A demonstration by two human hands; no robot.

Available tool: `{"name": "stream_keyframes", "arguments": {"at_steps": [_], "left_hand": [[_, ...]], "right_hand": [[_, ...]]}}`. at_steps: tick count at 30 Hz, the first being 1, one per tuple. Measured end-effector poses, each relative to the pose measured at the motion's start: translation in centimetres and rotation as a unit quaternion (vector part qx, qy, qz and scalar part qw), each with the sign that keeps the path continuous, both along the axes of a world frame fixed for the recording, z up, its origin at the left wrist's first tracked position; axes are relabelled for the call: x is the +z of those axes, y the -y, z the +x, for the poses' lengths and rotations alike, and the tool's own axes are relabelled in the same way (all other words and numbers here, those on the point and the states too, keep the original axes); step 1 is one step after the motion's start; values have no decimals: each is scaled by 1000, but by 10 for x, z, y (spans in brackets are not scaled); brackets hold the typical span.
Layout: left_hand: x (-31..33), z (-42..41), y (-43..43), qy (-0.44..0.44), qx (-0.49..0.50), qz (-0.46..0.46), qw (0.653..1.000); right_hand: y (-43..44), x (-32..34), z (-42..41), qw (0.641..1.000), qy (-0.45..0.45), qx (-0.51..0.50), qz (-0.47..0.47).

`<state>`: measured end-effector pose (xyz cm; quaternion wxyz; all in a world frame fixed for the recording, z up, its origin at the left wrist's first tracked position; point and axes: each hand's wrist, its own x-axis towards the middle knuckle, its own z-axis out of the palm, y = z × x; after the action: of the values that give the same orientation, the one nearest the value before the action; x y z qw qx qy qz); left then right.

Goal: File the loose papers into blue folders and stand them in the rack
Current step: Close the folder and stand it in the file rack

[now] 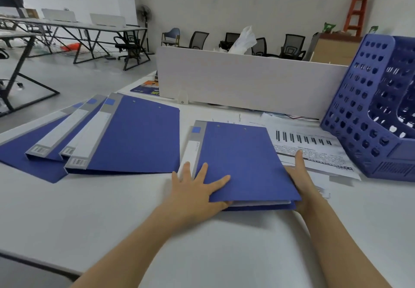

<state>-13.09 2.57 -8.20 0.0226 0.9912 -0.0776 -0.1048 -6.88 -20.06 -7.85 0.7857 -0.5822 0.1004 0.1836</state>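
Spanning the whole foreground, the white table (134, 220) carries everything, and the blue rack (350, 117) at its right end is the mark to measure from; two of its slots show and the rest run out of view. Well left of the rack lie the spare folders (139, 135), fanned flat and overlapping. I count four spines, though the overlap makes that uncertain. Between that fan and the rack lies one blue folder (242, 159), closed flat with white sheets (258, 203) showing at its near edge. Its long axis points away from the person, with the grey spine on the side away from the rack. Loose papers (318, 153) lie in an untidy pile just beside the rack's base, partly under the folder; they are too overlapped to count. Two hands are on the folder. The left hand (193, 189), on the corner far from the rack, rests flat with its fingers (203, 171) spread over the cover. The right hand (301, 182) sits at the rack-side edge, one finger straight along it; the others are hidden, so I cannot tell its grip. Being nearer, the right hand would likely lead a lift, rightward and away.
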Motion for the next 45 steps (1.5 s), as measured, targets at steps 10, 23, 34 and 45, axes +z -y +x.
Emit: {"name": "stream_keyframes", "arguments": {"at_steps": [10,23,34,45], "left_hand": [[3,-3,-3,-4,13,-46,999],[39,-10,-38,-163,-7,-757,633],[27,-7,42,236,156,-594,753],[25,23,103,399,-12,-538,743]], "right_hand": [[-8,13,-11,992,75,28,-97],[12,43,-25,958,278,-36,52],[-58,77,-64,857,434,-54,-274],[-69,90,-69,862,407,-258,-156]]}}
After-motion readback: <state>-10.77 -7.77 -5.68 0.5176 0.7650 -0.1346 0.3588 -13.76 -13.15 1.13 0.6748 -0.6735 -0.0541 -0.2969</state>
